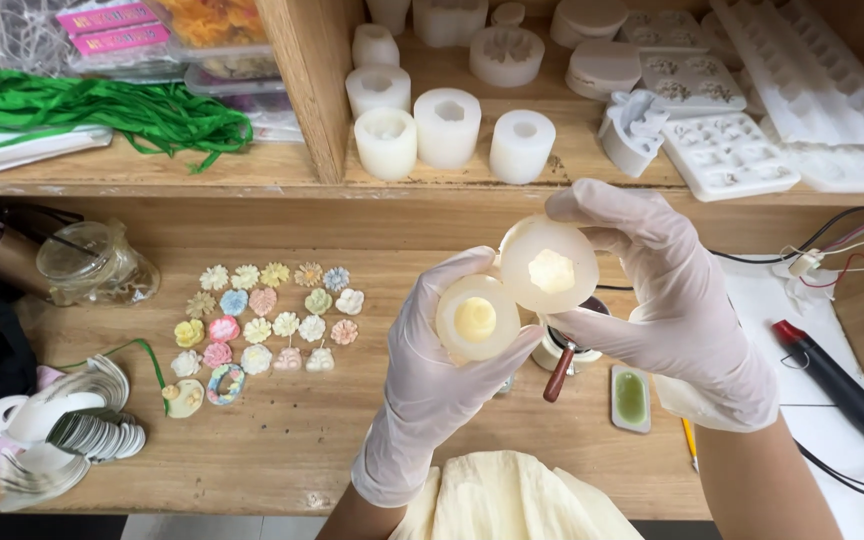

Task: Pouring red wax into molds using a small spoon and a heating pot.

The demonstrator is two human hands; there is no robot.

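Both my hands wear thin white gloves and are raised over the wooden table. My left hand grips a round translucent silicone mould with a pale yellow centre. My right hand holds a second round translucent mould with a whitish flower shape inside. The two moulds touch edge to edge, their open faces turned up toward me.
Small pastel flower casts lie in rows on the table. A glass jar and ribbon spool sit left. White silicone moulds fill the shelf, with green ribbon left. A red-tipped black tool with cables lies right, a green-filled dish nearby.
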